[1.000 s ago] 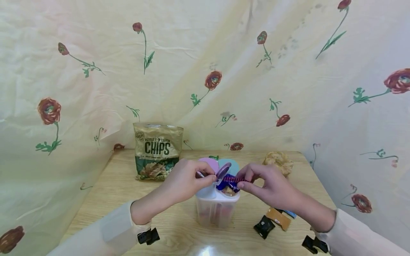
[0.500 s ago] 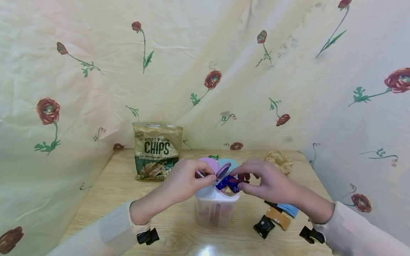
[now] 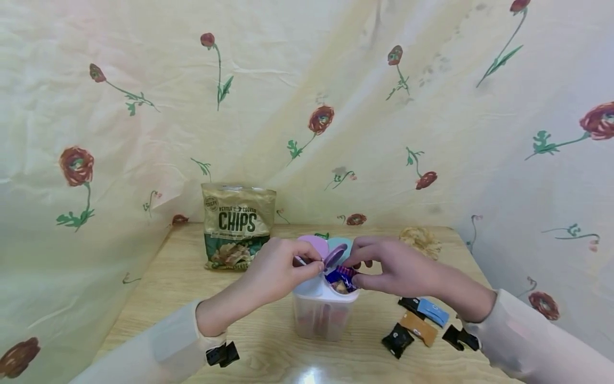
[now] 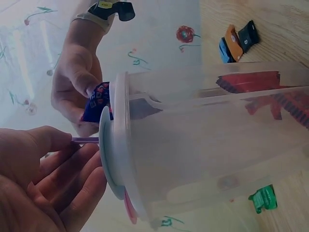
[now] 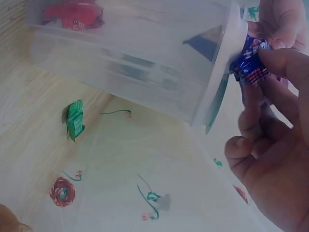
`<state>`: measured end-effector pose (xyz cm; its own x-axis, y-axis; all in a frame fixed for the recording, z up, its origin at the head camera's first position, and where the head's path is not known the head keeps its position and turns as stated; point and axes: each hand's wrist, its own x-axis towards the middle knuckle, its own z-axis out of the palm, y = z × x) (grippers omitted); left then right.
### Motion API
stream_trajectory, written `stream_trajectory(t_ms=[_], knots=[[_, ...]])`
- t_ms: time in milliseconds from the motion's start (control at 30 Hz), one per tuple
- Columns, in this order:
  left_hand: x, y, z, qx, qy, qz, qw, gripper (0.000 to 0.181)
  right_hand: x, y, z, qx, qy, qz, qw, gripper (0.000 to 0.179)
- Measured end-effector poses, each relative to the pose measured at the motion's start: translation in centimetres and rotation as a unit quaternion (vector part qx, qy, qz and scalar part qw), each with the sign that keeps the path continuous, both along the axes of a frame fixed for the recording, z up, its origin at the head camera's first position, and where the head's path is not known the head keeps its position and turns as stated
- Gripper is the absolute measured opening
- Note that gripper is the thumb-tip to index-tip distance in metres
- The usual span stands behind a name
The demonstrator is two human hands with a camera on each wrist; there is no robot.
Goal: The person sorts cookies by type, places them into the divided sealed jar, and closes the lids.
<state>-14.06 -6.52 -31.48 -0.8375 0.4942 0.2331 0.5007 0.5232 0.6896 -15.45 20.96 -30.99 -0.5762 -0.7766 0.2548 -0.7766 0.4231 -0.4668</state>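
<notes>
A clear plastic container [image 3: 324, 316] with a white top and round colored lids stands on the table. Between thumb and finger, my left hand [image 3: 283, 266] pinches the raised purple lid [image 3: 336, 256]. Beneath that lid, a shiny blue wrapped snack [image 3: 341, 278] sits in the round opening, partly inside it. My right hand [image 3: 395, 266] holds this snack at the rim, thumb on one side and fingers on the other, as the right wrist view shows. Through the container's wall, red packets [image 4: 248, 82] show in the left wrist view.
A gold and green chips bag [image 3: 237, 226] stands back left. To the right lie black [image 3: 398, 340], orange [image 3: 419, 328] and light blue packets [image 3: 433, 312]. A crumpled yellowish item [image 3: 422, 241] lies back right. A green packet [image 5: 75, 121] lies behind the container.
My right hand has shifted left and its fingers have changed position on the blue snack, which sits lower in the opening. The left hand keeps the purple lid raised.
</notes>
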Motion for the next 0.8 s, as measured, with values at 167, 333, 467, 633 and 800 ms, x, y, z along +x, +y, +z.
stream_trajectory(t_ms=[167, 333, 467, 633, 800], knots=[[0.0, 0.2, -0.2, 0.001, 0.002, -0.002, 1.0, 0.007, -0.4, 0.2, 0.2, 0.043, -0.032, 0.005, 0.9986, 0.017], [0.1, 0.1, -0.3, -0.001, 0.013, 0.003, 0.9999, 0.006, -0.1, -0.6, -0.4, 0.081, -0.042, 0.009, 0.9958, 0.016], [0.2, 0.0, -0.5, -0.002, 0.015, 0.003, 0.9999, 0.006, 0.3, -1.2, -1.2, 0.049, -0.037, -0.016, 0.998, 0.009], [0.1, 0.0, -0.5, -0.002, 0.011, 0.005, 0.9999, 0.006, 0.7, -1.0, -1.7, -0.035, -0.001, -0.02, 0.9992, 0.013], [0.1, 0.0, -0.2, -0.005, 0.009, 0.006, 0.9999, 0.006, 0.8, -1.0, -1.5, -0.038, 0.038, -0.009, 0.9985, 0.012]])
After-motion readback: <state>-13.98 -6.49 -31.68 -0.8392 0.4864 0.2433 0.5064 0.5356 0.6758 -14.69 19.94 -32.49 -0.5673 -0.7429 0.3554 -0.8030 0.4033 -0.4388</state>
